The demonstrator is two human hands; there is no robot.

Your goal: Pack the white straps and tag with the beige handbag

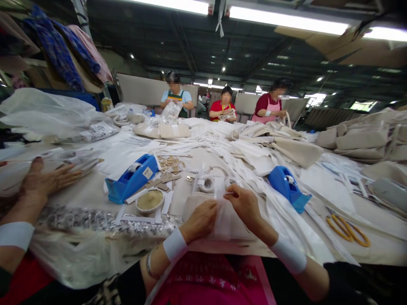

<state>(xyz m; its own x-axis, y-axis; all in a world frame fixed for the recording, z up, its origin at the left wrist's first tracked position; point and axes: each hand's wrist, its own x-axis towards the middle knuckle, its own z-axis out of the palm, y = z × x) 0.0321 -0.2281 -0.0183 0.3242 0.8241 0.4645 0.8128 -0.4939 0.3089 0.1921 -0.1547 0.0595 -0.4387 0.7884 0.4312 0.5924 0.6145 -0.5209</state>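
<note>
A folded beige fabric item (193,203) with coiled white handles (207,184) lies flat in front of me. Clear plastic wrapping (222,220) covers part of it, with a whitish translucent strip between my hands. My left hand (200,220) is closed at the left edge of that strip, fingertips pressed on the plastic. On the other side, my right hand (246,207) pinches the plastic between thumb and forefinger near the right-hand coil. What lies inside the curled fingers is mostly hidden. Both wrists wear white cuffs.
Blue tape dispensers stand left (133,178) and right (288,186). A small round dish (150,200) sits near cardboard tags (170,165). Yellow-handled scissors (348,231) lie right. A co-worker's hand (47,180) rests on plastic packages at left. Several people work behind heaped white fabric (216,135).
</note>
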